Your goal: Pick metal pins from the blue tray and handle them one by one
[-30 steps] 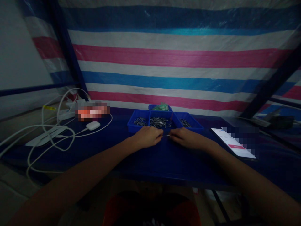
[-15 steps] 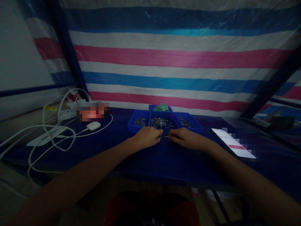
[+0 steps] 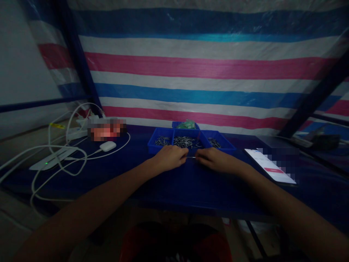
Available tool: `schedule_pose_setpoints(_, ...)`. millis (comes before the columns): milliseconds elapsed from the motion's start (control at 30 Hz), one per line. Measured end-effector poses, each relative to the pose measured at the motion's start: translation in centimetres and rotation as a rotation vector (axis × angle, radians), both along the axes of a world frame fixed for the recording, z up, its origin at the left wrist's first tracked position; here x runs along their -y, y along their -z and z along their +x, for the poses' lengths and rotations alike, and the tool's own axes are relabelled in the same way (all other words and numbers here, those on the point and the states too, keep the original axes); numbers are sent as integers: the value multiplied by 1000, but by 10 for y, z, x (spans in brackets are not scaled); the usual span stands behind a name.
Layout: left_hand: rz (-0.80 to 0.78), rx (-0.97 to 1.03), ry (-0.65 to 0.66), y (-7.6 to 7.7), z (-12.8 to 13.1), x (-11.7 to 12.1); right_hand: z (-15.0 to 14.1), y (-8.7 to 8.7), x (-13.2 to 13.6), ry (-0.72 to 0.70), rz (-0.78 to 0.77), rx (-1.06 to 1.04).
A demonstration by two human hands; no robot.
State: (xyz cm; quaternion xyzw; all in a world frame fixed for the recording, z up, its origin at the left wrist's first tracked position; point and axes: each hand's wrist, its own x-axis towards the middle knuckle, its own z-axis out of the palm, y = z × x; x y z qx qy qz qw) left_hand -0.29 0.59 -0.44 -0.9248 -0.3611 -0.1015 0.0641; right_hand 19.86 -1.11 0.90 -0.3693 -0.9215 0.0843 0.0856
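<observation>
A thin, shiny metal rod [image 3: 191, 157] spans the small gap between my hands, just above the blue table. My left hand [image 3: 171, 158] is closed, its thumb and fingers pinching the rod's left end. At the other end, the bent fingers of my right hand [image 3: 212, 159] are pinched on it too. Both of the rod's ends are hidden in the fingers, so its exact kind does not show. Right behind the hands stand joined blue bins [image 3: 156, 149] with many slim metal pieces [image 3: 184, 141] inside. A further blue bin at the back holds a green plastic bag [image 3: 187, 124].
On the right lies a phone [image 3: 275, 171] with a lit screen. White cables [image 3: 81, 154], a white charger [image 3: 108, 146] and a power strip [image 3: 51, 160] crowd the left side. A striped plastic sheet [image 3: 191, 69] hangs behind the table [image 3: 188, 193].
Both hands stay in nearly the same place, still on the rod. Slightly more of the rod shows between them. The view has shifted very slightly.
</observation>
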Motion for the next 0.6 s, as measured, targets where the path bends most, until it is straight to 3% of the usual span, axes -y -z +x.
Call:
schedule_pose_setpoints(333,-6,-44,15,9,1,-4,0,2,0,-10,-7,10)
schedule_pose_setpoints(600,-16,4,-6,2,0,-1,-1,0,0,1,7,2)
